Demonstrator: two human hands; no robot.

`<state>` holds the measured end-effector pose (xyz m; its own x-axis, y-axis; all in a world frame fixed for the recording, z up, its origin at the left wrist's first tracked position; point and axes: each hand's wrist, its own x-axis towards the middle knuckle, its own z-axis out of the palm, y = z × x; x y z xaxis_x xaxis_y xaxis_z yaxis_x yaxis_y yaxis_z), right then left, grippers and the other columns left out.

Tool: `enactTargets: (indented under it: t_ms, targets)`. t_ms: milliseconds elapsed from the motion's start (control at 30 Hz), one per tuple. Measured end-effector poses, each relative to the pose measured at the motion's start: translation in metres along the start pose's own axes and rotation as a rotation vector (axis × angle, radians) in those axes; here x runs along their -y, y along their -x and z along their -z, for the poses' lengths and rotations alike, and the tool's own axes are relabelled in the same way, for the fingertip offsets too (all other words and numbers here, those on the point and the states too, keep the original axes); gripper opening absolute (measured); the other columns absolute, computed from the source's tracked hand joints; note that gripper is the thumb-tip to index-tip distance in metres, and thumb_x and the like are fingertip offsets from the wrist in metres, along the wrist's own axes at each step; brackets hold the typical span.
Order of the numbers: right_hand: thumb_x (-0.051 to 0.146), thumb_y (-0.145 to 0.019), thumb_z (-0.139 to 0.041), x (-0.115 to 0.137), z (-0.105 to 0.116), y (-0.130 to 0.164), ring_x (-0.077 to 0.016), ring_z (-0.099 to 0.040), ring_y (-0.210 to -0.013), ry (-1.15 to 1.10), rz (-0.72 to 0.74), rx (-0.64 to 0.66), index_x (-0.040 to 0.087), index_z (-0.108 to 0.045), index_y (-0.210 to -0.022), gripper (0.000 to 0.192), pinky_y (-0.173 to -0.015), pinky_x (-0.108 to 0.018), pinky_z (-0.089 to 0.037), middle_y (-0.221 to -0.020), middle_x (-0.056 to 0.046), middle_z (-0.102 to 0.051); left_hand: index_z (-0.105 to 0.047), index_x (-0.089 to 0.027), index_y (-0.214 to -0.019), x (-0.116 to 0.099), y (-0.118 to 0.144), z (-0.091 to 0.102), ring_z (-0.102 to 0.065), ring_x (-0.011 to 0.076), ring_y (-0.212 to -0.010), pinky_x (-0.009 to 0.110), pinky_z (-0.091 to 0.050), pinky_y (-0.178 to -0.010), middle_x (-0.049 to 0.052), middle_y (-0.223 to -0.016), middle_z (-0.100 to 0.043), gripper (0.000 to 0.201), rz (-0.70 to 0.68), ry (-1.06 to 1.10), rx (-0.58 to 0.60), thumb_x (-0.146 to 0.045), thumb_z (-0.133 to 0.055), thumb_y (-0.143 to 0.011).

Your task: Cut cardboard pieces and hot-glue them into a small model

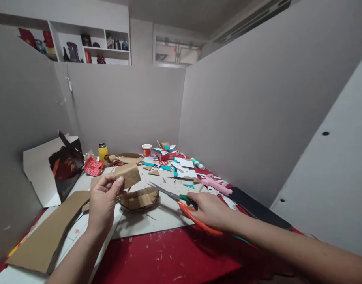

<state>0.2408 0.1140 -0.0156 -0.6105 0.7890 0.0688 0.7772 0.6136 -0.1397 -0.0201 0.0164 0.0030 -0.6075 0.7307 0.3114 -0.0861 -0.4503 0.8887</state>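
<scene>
Head view: a cardboard piece held up, scissors under the other hand.

The left hand [102,201] has its grip pinched on a brown cardboard piece [128,175] raised above the counter [157,217]. The right hand [210,211] rests closed around the orange handles of the scissors [181,199], blades lying flat just beside a curved cardboard offcut [139,198]; cutting looks paused.

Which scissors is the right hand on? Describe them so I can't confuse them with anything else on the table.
On the white board over the red table, go to the near right, under the right hand. The scissors lie there, blades pointing left toward the curved brown cardboard piece. Orange and green handles distinguish them.
</scene>
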Motion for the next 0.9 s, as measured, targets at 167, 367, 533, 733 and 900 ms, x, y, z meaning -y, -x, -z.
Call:
enactTargets:
  t_ms: [167, 367, 533, 733, 900]
  targets:
    - [0.048, -0.086, -0.045, -0.024, -0.022, -0.02, -0.0316, -0.064, -0.076, 0.078, -0.102, -0.061, 0.009, -0.065, -0.092, 0.044, -0.061, -0.034, -0.037, -0.086, -0.021, -0.068, -0.055, -0.017, -0.076, -0.001, 0.002, -0.002, -0.06, 0.0102, -0.059, 0.022, -0.053, -0.058, -0.004, -0.066, -0.063, 0.033, 0.04, 0.058, 0.034, -0.028, -0.082, -0.061]
    - [0.044, -0.079, -0.059, -0.033, -0.018, -0.027, -0.0336, -0.063, -0.08, -0.017, -0.067, -0.092, 0.009, -0.067, -0.084, 0.036, -0.068, -0.04, -0.042, -0.087, -0.023, -0.068, -0.053, -0.019, -0.082, -0.001, 0.004, -0.004, -0.062, 0.0097, -0.062, 0.02, -0.052, -0.06, -0.004, -0.072, -0.067, 0.037, 0.083, 0.119, 0.059, -0.023, -0.083, -0.06]
    - [0.037, -0.084, -0.058, -0.004, 0.006, -0.024, -0.0265, -0.059, -0.1, -0.308, 0.057, -0.226, 0.014, -0.063, -0.109, 0.035, -0.085, -0.039, -0.044, -0.111, -0.016, -0.065, -0.052, -0.019, -0.081, -0.002, 0.009, -0.008, -0.063, 0.0085, -0.063, 0.017, -0.049, -0.059, -0.003, -0.078, -0.069, 0.036, 0.095, 0.139, 0.083, -0.021, -0.082, -0.061]
    - [0.04, -0.072, -0.073, 0.079, 0.001, -0.027, -0.0145, -0.061, -0.08, -1.516, 0.291, -0.128, 0.017, -0.063, -0.099, 0.037, -0.067, -0.028, -0.049, -0.094, -0.004, -0.067, -0.051, -0.021, -0.084, 0.001, 0.024, -0.017, -0.065, 0.0114, -0.071, 0.022, -0.051, -0.067, -0.002, -0.082, -0.069, 0.035, 0.09, 0.075, 0.168, -0.023, -0.08, -0.064]
    - [0.041, -0.069, -0.072, 0.093, 0.001, -0.037, -0.0075, -0.053, -0.061, -1.661, 0.26, -0.11, 0.016, -0.062, -0.092, 0.036, -0.054, -0.02, -0.042, -0.078, 0.002, -0.063, -0.053, -0.02, -0.078, 0.002, 0.027, -0.016, -0.062, 0.0122, -0.064, 0.023, -0.05, -0.065, -0.003, -0.071, -0.065, 0.028, 0.048, -0.096, 0.225, -0.027, -0.078, -0.068]
